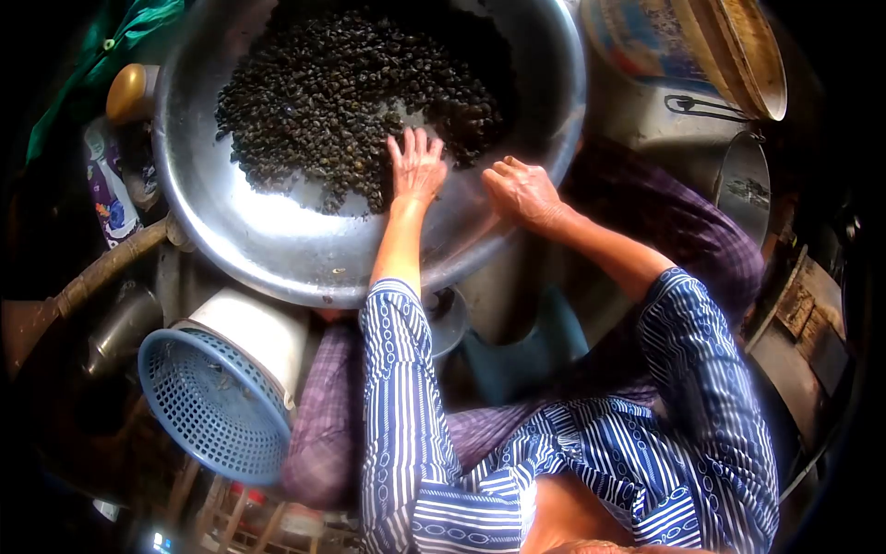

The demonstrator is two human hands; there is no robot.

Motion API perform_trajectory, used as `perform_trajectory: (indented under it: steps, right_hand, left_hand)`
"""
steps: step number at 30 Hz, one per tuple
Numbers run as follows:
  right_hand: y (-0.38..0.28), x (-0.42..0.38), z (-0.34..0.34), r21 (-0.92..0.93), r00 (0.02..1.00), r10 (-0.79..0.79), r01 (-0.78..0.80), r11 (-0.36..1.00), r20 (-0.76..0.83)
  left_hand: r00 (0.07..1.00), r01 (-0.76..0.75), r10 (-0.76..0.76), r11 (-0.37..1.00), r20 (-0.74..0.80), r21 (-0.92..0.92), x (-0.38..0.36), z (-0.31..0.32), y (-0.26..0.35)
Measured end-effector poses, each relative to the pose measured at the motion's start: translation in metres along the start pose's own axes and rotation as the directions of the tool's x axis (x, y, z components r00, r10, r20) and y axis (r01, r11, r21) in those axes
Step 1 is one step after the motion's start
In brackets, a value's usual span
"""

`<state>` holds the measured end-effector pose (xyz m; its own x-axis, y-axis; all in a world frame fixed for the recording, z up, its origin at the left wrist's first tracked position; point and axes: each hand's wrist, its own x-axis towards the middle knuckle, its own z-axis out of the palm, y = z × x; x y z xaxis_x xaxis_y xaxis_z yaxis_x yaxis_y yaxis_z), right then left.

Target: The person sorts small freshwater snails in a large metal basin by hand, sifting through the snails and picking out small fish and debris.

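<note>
A wide metal basin holds a heap of small, dark, rounded shells that look like snails. My left hand lies palm down at the near edge of the heap. Its fingers are spread and touch the shells. My right hand is closed in a fist at the basin's right side, over the inner wall near the rim. What its curled fingers hold, if anything, is hidden. Bare metal shows between the two hands, and a few shells lie scattered below the heap.
At the lower left, a blue perforated basket leans against a white bucket. A blue plastic stool is under the basin's near side. Metal pots and a large worn tin stand at right. A patterned bottle is at left.
</note>
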<state>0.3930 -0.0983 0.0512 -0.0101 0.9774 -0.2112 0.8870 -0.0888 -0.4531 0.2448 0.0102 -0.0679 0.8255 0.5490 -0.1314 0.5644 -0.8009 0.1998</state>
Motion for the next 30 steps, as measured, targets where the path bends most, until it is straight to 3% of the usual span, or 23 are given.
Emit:
perform_trajectory:
  steps: [2, 3, 5, 6, 7, 8, 9, 10, 12, 14, 16, 19, 21, 22, 23, 25, 27, 30]
  right_hand:
    - [0.002, -0.001, 0.001, -0.013, 1.000, 0.004, -0.004, 1.000, 0.029]
    - [0.001, 0.000, -0.001, -0.015, 1.000, 0.005, -0.005, 1.000, 0.029]
    - [-0.001, -0.002, 0.001, -0.011, 0.999, 0.020, -0.020, 1.000, 0.030]
    - [0.000, -0.001, 0.001, -0.019, 0.999, 0.026, -0.025, 1.000, 0.024]
    - [0.001, -0.001, 0.002, -0.018, 0.999, 0.023, -0.023, 1.000, 0.033]
    - [0.001, 0.000, 0.002, -0.017, 0.999, 0.020, -0.020, 1.000, 0.033]
    - [0.000, 0.000, 0.003, -0.014, 1.000, 0.023, -0.022, 1.000, 0.021]
    - [0.000, 0.000, 0.002, -0.016, 1.000, 0.023, -0.023, 1.000, 0.005]
    - [0.001, 0.000, 0.003, -0.016, 1.000, 0.020, -0.020, 1.000, 0.013]
    - [0.001, 0.000, 0.003, -0.018, 1.000, 0.017, -0.017, 1.000, 0.020]
    - [0.001, 0.000, 0.004, -0.016, 0.999, 0.039, -0.039, 0.999, 0.016]
    - [0.004, 0.000, 0.006, -0.013, 0.999, 0.047, -0.047, 0.999, 0.020]
    - [0.002, 0.000, 0.004, -0.019, 0.998, 0.051, -0.051, 0.999, 0.037]
    - [0.002, 0.000, 0.004, -0.019, 0.997, 0.056, -0.056, 0.998, 0.049]
    - [0.002, -0.001, 0.006, -0.013, 0.997, 0.058, -0.057, 0.998, 0.048]
    - [0.003, -0.003, 0.009, -0.017, 0.998, 0.049, -0.049, 0.999, 0.045]
    - [0.004, -0.003, 0.007, -0.029, 0.998, 0.047, -0.046, 0.999, 0.037]
    - [0.002, -0.003, 0.004, -0.021, 0.998, 0.036, -0.035, 0.999, 0.051]
  left_hand:
    - [0.995, -0.063, 0.057, 0.996, 0.084, 0.063, -0.018, 0.007, -0.013]
    - [0.997, -0.079, 0.079, 0.995, -0.005, 0.069, -0.032, 0.002, -0.021]
    - [0.979, -0.198, 0.179, 0.952, 0.102, 0.234, -0.054, -0.015, -0.048]
    - [0.947, -0.202, 0.136, 0.956, 0.290, 0.212, -0.064, -0.019, -0.067]
    - [0.963, -0.191, 0.125, 0.942, 0.240, 0.276, -0.076, -0.026, -0.086]
    - [0.936, -0.123, 0.025, 0.958, 0.351, 0.260, -0.082, -0.040, -0.101]
    - [0.937, -0.135, -0.032, 0.885, 0.349, 0.445, -0.092, -0.033, -0.123]
    - [0.949, -0.039, -0.109, 0.891, 0.297, 0.452, -0.092, -0.046, -0.125]
    - [0.973, -0.050, -0.043, 0.921, 0.228, 0.386, -0.078, -0.056, -0.110]
    - [0.988, -0.131, 0.118, 0.983, 0.101, 0.128, -0.055, -0.047, -0.073]
    - [0.991, -0.136, 0.136, 0.991, 0.003, 0.018, -0.029, -0.025, -0.022]
    - [0.971, -0.203, 0.208, 0.978, -0.114, 0.056, -0.022, 0.002, 0.020]
    - [0.956, -0.271, 0.288, 0.943, -0.060, 0.193, -0.035, 0.013, 0.014]
    - [0.934, -0.357, 0.341, 0.894, 0.108, 0.272, -0.043, 0.005, -0.004]
    - [0.916, -0.401, 0.370, 0.856, 0.156, 0.327, -0.056, 0.000, -0.027]
    - [0.912, -0.322, 0.225, 0.911, 0.344, 0.259, -0.084, -0.006, -0.076]
    - [0.894, -0.292, 0.085, 0.855, 0.440, 0.428, -0.100, -0.026, -0.109]
    - [0.928, -0.302, 0.172, 0.866, 0.330, 0.398, -0.087, -0.036, -0.105]
